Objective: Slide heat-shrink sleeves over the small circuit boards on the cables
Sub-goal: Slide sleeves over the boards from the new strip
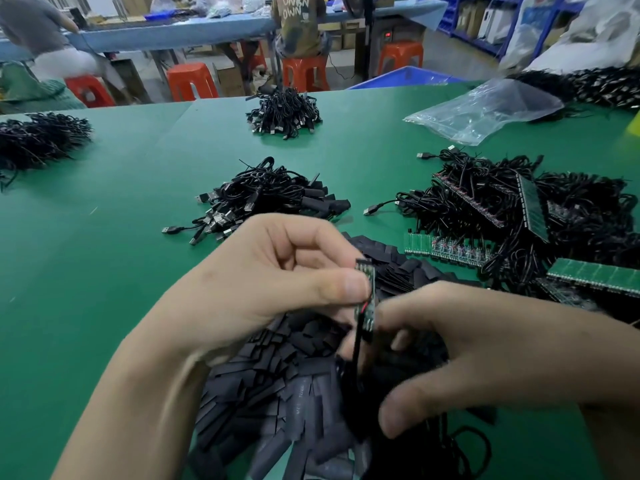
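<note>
Nearest me, the right hand (pixel 467 341) is curled loosely and blurred. Its forefinger tip is against the lower end of the small circuit board (pixel 366 296), but I cannot tell whether those fingers actually grip anything. The left hand (pixel 263 282) pinches the board upright between its thumb and curled fingers, and the black cable (pixel 355 351) drops from the board's foot between the two hands. Beneath both hands lies a loose heap of flat black heat-shrink sleeves (pixel 277 375), crowding the near edge of the green table (pixel 104 237). Just beyond is a pile of cables with plugs (pixel 270 199). To the right, a tangle of cables (pixel 519 209) is mixed with strips of green boards (pixel 450 251). Open green surface runs to the left. Farther back are a small cable bundle (pixel 284 110) and a clear plastic bag (pixel 485 109).
</note>
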Demonstrator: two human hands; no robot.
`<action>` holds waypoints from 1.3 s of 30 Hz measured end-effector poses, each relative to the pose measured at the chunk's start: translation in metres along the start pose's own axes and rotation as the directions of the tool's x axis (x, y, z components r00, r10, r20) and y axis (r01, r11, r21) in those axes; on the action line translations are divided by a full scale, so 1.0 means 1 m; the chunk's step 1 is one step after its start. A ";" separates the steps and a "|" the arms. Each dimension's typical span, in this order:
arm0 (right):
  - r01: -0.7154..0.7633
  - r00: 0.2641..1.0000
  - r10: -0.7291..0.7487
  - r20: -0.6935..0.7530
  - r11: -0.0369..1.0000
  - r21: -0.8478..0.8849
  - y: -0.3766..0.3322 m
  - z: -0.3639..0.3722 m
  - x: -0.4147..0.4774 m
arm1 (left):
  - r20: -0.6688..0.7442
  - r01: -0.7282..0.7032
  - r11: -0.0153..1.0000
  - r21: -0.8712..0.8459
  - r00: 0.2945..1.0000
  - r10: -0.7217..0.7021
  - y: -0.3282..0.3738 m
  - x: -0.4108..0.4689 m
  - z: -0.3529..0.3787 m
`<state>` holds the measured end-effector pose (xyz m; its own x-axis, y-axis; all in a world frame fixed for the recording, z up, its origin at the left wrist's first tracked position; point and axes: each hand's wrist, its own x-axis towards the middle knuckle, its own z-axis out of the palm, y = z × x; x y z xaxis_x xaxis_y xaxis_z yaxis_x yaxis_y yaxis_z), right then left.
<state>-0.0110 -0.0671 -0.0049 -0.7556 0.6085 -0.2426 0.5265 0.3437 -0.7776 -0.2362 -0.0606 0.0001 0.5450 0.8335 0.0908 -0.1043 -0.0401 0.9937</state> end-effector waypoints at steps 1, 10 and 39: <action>0.020 0.996 -0.020 -0.087 1.000 0.002 -0.001 0.001 0.001 | -0.059 -0.039 0.999 0.012 0.997 0.040 0.000 0.001 0.002; 0.305 0.789 -0.138 -0.599 0.934 0.187 -0.004 0.000 0.009 | -0.356 -0.144 0.903 0.405 0.885 0.300 -0.017 0.013 0.000; -0.097 0.879 0.124 -0.460 0.992 0.082 0.010 -0.014 -0.007 | -0.122 -0.155 0.482 0.863 0.860 0.496 -0.023 0.011 -0.008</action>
<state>0.0049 -0.0585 -0.0027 -0.4201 0.9065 -0.0428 0.5634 0.2236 -0.7953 -0.2342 -0.0460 -0.0222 0.3152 0.7641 0.5629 0.5827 -0.6240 0.5207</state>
